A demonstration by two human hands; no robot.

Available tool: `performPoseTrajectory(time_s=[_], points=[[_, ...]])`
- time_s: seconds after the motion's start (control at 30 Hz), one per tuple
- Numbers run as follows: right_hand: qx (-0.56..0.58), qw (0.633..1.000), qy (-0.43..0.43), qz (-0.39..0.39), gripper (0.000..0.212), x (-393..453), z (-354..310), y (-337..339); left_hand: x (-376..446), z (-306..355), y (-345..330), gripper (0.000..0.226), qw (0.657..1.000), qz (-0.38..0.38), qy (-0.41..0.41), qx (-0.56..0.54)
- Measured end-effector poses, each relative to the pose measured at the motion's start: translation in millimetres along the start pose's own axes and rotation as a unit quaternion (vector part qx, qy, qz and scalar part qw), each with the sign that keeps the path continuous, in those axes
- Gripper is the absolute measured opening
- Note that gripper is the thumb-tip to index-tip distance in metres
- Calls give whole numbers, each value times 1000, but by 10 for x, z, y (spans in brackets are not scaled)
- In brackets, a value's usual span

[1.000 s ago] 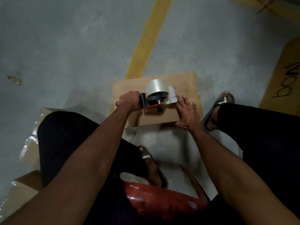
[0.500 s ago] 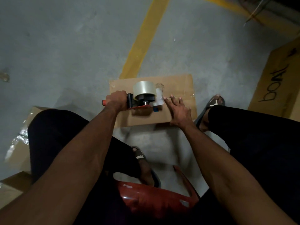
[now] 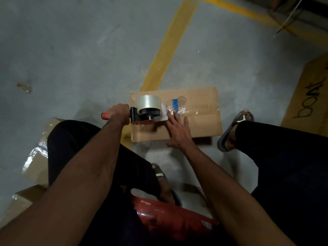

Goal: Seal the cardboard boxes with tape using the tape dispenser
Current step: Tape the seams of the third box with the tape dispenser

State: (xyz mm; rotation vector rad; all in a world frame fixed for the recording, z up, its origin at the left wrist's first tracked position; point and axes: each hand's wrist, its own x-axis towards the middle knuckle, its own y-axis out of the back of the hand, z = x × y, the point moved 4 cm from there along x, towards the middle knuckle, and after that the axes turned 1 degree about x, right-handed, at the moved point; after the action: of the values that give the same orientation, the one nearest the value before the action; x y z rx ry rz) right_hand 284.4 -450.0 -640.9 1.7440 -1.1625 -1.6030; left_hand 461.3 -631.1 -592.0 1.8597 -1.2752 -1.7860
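Head view: the cardboard box (image 3: pixel 195 125) lies on the floor (image 3: pixel 71 50) between the person's feet. Over its left end, the left hand (image 3: pixel 118 113) grips the tape dispenser (image 3: pixel 148 110) handle. The right hand (image 3: pixel 178 129), fingers straight, presses the clear tape strip (image 3: pixel 193 110) on the box top.

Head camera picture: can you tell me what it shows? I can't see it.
A left hand grips a tape dispenser on a cardboard box, laying clear tape. The right hand presses flat on the box beside it.
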Motion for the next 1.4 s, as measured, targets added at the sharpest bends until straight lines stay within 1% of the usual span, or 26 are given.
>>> performPoseTrajectory(time_s=[0.13,0.27,0.3,0.4,0.5,0.57,0.63,0.7,0.83,0.93,1.0,1.13,1.2,1.27,1.33,1.4], points=[[54,998,-40,-18,133,154,-171,-42,13,-8,-34,33,1000,7,-9,-2],[14,999,-16,-31,111,168,-69,-40,37,-10,-14,35,1000,12,-14,-4],[13,999,-10,-32,109,168,-42,-16,43,-8,-15,35,1000,13,-17,-7],[20,999,-10,-38,111,187,151,116,38,84,-33,37,999,15,-38,-34],[-1,999,-21,-44,115,189,529,309,34,342,-92,40,994,6,-62,-88],[-11,998,-30,-47,112,185,762,411,41,531,-94,45,990,6,-81,-112],[-9,998,-37,-46,113,187,856,438,64,643,-83,46,988,6,-88,-127],[7,998,-44,-52,121,201,843,408,103,665,-88,45,988,8,-87,-129],[54,994,-69,-63,147,240,796,306,137,575,-96,41,989,7,-77,-128],[57,994,-71,-58,153,224,807,298,112,425,-132,40,990,-6,-59,-126],[58,995,-67,-54,154,205,807,297,73,210,-131,42,993,-2,-34,-111],[61,994,-73,-55,152,203,800,309,38,-235,-193,42,999,-10,18,-41],[54,994,-77,-58,151,205,754,297,-16,-260,-264,41,999,-15,34,-31],[66,992,-91,-48,148,203,616,261,-35,-196,-341,39,998,-15,33,-44],[92,991,-93,-19,139,191,349,210,-25,-157,-354,38,998,-17,31,-46],[124,990,-67,6,132,201,-1,137,-5,-154,-310,36,998,-15,32,-42]])
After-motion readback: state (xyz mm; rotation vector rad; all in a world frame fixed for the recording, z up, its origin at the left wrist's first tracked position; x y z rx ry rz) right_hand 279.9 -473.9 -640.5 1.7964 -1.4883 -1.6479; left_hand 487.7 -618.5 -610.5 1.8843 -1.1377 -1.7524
